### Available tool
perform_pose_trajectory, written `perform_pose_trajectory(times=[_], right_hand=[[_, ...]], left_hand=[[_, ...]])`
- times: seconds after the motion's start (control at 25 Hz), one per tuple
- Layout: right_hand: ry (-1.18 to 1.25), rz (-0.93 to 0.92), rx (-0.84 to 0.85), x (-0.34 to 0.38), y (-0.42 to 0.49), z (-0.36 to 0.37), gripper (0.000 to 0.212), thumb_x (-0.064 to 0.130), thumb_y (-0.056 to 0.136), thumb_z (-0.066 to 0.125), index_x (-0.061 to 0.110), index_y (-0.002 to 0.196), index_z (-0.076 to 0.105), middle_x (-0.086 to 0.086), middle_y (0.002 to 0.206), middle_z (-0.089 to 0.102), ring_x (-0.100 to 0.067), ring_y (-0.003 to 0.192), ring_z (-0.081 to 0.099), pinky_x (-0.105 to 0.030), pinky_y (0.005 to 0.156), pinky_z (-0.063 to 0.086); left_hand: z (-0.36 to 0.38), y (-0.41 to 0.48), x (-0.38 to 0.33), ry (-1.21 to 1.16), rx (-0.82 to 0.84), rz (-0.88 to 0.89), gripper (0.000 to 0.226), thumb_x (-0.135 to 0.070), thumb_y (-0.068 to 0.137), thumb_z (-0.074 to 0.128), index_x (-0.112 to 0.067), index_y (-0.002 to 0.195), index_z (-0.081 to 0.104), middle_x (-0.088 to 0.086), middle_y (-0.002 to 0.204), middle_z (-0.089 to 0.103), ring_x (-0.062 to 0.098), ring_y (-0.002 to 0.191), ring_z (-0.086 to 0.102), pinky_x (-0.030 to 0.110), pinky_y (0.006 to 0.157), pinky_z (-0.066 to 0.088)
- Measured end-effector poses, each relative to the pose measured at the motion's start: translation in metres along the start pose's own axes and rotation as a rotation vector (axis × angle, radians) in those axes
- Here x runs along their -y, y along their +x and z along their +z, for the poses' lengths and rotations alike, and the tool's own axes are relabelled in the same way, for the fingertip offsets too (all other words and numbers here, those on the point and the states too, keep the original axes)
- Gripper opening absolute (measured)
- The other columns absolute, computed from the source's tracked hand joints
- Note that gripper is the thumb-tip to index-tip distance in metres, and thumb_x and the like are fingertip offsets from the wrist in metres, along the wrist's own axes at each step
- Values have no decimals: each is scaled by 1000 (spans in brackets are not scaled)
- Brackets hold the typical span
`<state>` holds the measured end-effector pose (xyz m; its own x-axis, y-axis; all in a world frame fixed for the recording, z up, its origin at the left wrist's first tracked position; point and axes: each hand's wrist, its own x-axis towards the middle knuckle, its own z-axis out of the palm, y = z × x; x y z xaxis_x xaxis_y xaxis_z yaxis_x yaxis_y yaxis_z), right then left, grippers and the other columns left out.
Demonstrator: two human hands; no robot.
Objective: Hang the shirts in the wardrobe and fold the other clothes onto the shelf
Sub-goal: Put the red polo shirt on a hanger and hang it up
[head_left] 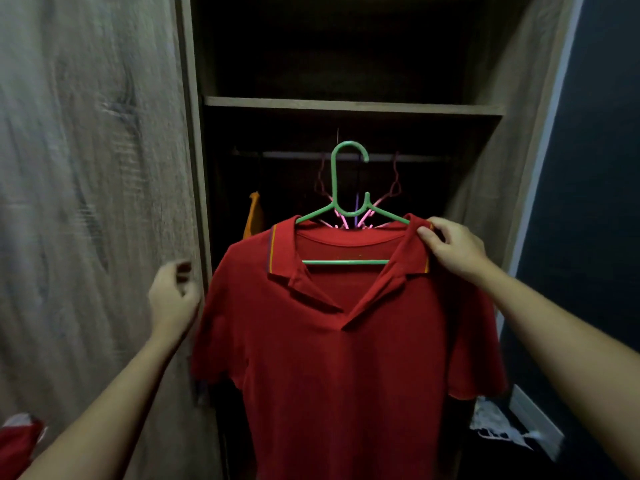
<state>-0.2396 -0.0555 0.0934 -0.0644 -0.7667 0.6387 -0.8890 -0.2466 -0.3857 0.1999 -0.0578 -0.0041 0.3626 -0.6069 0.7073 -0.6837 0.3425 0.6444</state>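
A red polo shirt (346,358) hangs on a green plastic hanger (349,188) in front of the open wardrobe. My right hand (450,249) pinches the shirt's right shoulder at the collar, over the hanger's arm, and holds both up. The hanger's hook sits level with the dark wardrobe rail (298,154), in front of it. My left hand (173,299) hovers to the left of the shirt, near the wardrobe's left edge, with fingers loosely curled and nothing in it; it is blurred.
Pink hangers (391,188) hang on the rail behind the green hook, and an orange garment (254,216) hangs at the left. A wooden shelf (353,105) runs above the rail. The wardrobe door (93,202) stands at left. Red cloth (17,445) lies bottom left, a pale cloth (498,424) bottom right.
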Motion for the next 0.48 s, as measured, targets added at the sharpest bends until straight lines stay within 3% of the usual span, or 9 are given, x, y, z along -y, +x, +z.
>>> perform_pose_trajectory(times=[0.08, 0.16, 0.2, 0.28, 0.36, 0.48], right_hand=[[11, -10, 14, 6, 1, 5, 23, 44, 92, 47, 30, 104, 61, 0, 101, 68, -23, 102, 62, -38, 85, 45], [30, -27, 32, 14, 0, 9, 23, 43, 92, 47, 30, 103, 61, 1, 99, 68, -22, 101, 62, -37, 84, 45], [34, -39, 35, 18, -2, 10, 22, 43, 92, 47, 30, 103, 61, 2, 98, 68, -22, 100, 62, -36, 83, 44], [39, -73, 41, 22, -4, 9, 21, 44, 92, 47, 32, 102, 61, 6, 92, 66, -21, 97, 62, -34, 80, 43], [52, -98, 38, 20, -9, 5, 23, 48, 89, 50, 34, 103, 60, 15, 89, 62, -15, 94, 61, -31, 76, 42], [173, 15, 29, 0, -21, 2, 37, 55, 82, 56, 36, 114, 54, 10, 104, 65, -14, 97, 60, -33, 86, 48]], left_hand=[[-2, 19, -55, -88, 52, 212, 39, -11, 82, 55, -3, 120, 58, 4, 112, 60, 19, 100, 58, 15, 83, 40], [0, 36, -92, 6, 320, 364, 48, -34, 84, 63, -11, 126, 55, -9, 113, 54, 7, 106, 51, 20, 91, 38], [1, 43, -100, 63, 450, 378, 52, -42, 82, 68, -15, 124, 56, -11, 110, 56, 5, 104, 52, 21, 91, 40], [1, 54, -105, 79, 585, 337, 45, -54, 72, 71, -21, 103, 65, -8, 92, 66, 2, 85, 60, 18, 77, 46], [-2, 58, -103, 17, 603, 311, 32, -51, 70, 73, -22, 79, 63, -4, 71, 63, -3, 60, 53, 15, 58, 42], [-11, 61, -98, -18, 545, 292, 22, -32, 78, 73, -22, 69, 57, -4, 62, 55, -3, 52, 48, 11, 49, 35]])
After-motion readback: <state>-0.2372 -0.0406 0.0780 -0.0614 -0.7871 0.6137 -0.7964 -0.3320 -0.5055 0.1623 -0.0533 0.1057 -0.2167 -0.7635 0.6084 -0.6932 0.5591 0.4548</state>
